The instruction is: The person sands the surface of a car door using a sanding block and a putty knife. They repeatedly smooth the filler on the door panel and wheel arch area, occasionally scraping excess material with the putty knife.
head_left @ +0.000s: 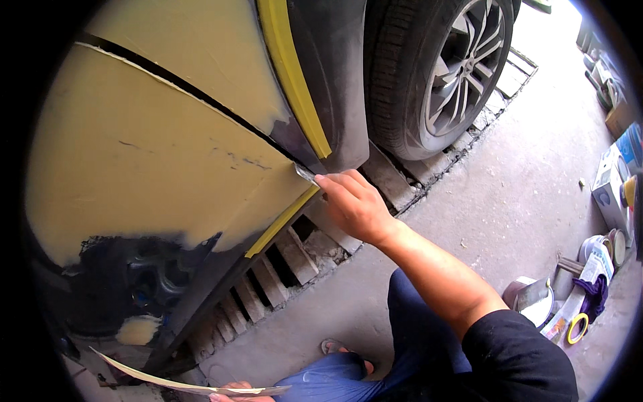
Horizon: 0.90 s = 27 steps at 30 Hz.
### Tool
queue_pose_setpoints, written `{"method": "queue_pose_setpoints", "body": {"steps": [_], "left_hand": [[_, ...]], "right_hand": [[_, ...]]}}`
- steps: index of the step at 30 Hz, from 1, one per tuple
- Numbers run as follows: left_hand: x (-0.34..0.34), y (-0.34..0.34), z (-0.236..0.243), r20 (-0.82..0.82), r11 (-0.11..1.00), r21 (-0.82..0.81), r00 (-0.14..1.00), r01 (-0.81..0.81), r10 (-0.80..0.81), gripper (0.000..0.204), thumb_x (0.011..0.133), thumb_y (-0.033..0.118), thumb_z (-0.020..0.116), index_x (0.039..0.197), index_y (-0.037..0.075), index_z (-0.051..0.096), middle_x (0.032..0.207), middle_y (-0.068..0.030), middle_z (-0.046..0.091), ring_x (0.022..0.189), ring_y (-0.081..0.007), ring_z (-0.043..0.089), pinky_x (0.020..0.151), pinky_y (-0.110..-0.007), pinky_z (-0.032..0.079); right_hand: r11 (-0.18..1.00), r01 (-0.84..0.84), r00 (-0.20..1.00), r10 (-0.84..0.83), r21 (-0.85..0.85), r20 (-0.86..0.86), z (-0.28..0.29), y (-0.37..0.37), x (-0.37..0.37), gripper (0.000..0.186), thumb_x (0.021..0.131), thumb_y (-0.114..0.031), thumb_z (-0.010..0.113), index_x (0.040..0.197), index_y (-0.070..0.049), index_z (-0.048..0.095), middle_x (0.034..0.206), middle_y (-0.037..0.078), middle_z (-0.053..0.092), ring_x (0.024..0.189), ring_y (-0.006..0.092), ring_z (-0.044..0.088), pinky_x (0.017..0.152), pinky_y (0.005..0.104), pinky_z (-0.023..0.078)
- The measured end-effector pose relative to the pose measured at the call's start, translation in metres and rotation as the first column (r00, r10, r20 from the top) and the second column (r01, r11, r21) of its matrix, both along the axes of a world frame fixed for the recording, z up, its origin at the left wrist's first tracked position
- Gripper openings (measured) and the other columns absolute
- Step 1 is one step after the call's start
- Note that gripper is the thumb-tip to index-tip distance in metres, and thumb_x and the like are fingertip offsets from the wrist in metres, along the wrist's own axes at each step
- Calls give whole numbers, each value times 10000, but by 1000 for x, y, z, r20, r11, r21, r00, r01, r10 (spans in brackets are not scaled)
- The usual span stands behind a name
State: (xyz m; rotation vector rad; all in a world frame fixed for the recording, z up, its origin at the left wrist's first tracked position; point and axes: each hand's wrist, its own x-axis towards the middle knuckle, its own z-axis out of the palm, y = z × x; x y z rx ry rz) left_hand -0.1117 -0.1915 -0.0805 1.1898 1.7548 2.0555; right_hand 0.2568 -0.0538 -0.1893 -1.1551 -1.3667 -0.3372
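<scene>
My right hand [348, 204] is closed on a small metal spreader [303, 172], its blade against the lower end of the dark gap between two car body panels [134, 161] coated in beige filler. Yellow tape strips [288, 74] run along the panel edges near that hand. At the bottom edge, my left hand [238, 394] grips a long, thin spreader blade [167, 376] with beige filler along it; most of that hand is out of frame. The lower panel shows dark bare patches [154, 275].
A wheel [442, 74] stands beyond the panel, above a slatted floor grate [288, 261]. Concrete floor [482, 201] runs to the right, where cans [536, 301], a white box [609, 191], a purple cloth [589, 298] and a yellow tape roll [577, 328] lie. My legs are below.
</scene>
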Motion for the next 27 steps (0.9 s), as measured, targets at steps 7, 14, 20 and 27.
{"method": "queue_pose_setpoints", "body": {"steps": [7, 14, 20, 27], "left_hand": [[-1, 2, -2, 5, 999, -18, 1000, -30, 31, 535, 1040, 363, 534, 1343, -76, 500, 801, -65, 474, 650, -125, 438, 558, -275, 345], [13, 4, 1, 9, 999, -17, 999, -48, 49, 550, 1044, 358, 525, 1388, -68, 475, 792, -51, 456, 663, -122, 427, 561, -268, 332], [23, 3, -8, 104, 996, -24, 991, 82, -79, 424, 1044, 369, 524, 1255, 2, 528, 761, -28, 443, 653, -112, 428, 551, -263, 317], [64, 5, 0, 166, 977, -73, 968, 203, -188, 335, 1038, 396, 530, 916, 90, 468, 693, 8, 390, 605, -93, 381, 537, -258, 295]], "right_hand": [[997, -14, 1000, 15, -81, 14, -22, -6, 2, 489, 691, 78, 641, 1176, 23, 610, 1024, 135, 654, 872, 294, 632, 779, 362, 549], [983, -33, 999, 31, -181, -12, -30, -30, -1, 533, 698, 93, 624, 1226, 32, 595, 1030, 150, 642, 873, 309, 622, 775, 375, 542], [883, -468, 863, 450, -29, -230, 9, -91, -45, 646, 730, 109, 613, 1360, -23, 568, 1054, 143, 634, 899, 304, 610, 791, 402, 514], [18, -980, -78, 880, 196, -469, 24, -162, -119, 430, 941, -125, 515, 1354, -45, 605, 1443, 229, 480, 1311, 433, 471, 1092, 525, 377]]}}
